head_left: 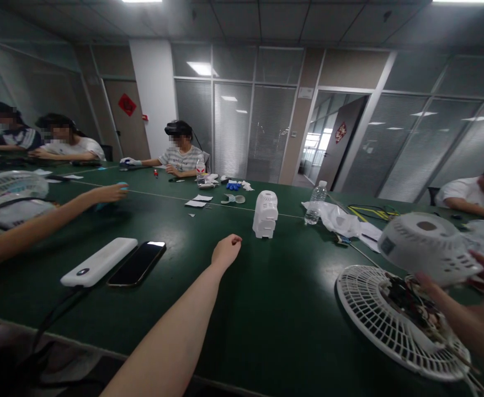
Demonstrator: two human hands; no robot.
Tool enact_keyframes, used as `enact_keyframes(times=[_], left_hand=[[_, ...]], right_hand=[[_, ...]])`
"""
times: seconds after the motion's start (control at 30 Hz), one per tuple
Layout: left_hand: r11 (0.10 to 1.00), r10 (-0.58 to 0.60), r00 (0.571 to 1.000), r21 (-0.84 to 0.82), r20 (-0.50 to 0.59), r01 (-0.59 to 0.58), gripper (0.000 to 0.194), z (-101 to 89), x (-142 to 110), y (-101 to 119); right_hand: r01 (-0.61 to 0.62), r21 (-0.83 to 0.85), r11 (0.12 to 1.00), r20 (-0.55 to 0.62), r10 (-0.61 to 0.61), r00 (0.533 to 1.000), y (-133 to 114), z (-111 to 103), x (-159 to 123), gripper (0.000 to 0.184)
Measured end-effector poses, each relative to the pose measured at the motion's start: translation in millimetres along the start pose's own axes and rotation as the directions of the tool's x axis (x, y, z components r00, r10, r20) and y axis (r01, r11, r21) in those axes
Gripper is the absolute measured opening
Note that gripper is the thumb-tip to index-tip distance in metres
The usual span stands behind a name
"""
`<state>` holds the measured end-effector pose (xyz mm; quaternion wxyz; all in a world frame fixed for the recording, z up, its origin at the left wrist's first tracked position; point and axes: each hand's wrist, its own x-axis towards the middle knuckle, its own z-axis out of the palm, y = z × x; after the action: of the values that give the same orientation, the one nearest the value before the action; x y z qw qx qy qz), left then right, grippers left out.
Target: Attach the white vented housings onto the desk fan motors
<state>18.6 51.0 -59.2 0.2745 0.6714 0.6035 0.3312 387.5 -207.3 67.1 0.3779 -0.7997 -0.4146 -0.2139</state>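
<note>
My right hand (479,306) grips a white slotted plastic fan housing (424,242) at its near rim and lifts it above a round white fan grille (370,314). Bundled wires and dark parts (415,303) lie exposed in the grille's middle; my hand and forearm cover its right side. In the middle of the table, my left hand (226,251) is curled closed, with nothing visible in it. Just beyond it and apart from it, a white vented plastic part (265,215) stands upright on the green table (283,309).
A white power bank (101,260) and a black phone (138,264) lie left of my forearm. Another person's hand (111,194) reaches in from the left. A water bottle (317,203) and a white plastic bag (341,219) sit behind the grille. Several people sit around.
</note>
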Motion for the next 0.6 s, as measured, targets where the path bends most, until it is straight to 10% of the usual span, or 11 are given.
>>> enact_keyframes(times=[0.23, 0.4, 0.6], left_hand=[[1.0, -0.005, 1.0, 0.024, 0.009, 0.005, 0.023, 0.0, 0, 1], [0.999, 0.007, 1.0, 0.04, 0.018, -0.008, 0.023, -1.0, 2, 3], [0.999, 0.006, 1.0, 0.052, 0.028, -0.007, 0.024, -0.9, 1, 3]], right_hand=[[0.121, -0.005, 0.993, 0.354, -0.111, 0.928, -61, 79, 34, 0.07], [0.044, -0.135, 0.99, 0.406, 0.015, 0.914, -61, 155, 48, 0.063], [-0.076, -0.305, 0.949, 0.437, 0.211, 0.875, -44, 184, 55, 0.066]])
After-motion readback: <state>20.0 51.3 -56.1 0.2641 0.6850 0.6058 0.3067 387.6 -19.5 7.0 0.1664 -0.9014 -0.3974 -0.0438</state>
